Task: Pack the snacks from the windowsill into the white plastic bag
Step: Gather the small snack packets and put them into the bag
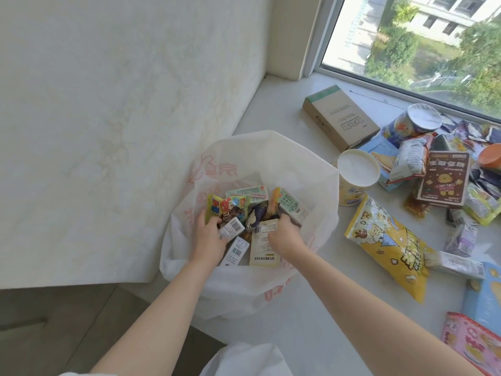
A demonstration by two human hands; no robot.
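Observation:
The white plastic bag (271,158) stands open on the windowsill (311,329), holding several snack packs and small cartons. Both my hands are inside it. My left hand (208,237) grips a small white box with a barcode (233,227), beside a yellow cartoon packet (217,208). My right hand (284,238) curls its fingers over the top edge of a beige carton (261,252). Loose snacks lie on the sill to the right: a white-lidded tub (357,172), a yellow popcorn bag (390,248) and a dark brown box (444,180).
A brown cardboard box (339,118) lies near the window frame. A second tub (414,123), a pink packet (471,346) and a blue pack (485,299) crowd the right of the sill. A white mattress-like surface (122,118) rises to the left of the bag.

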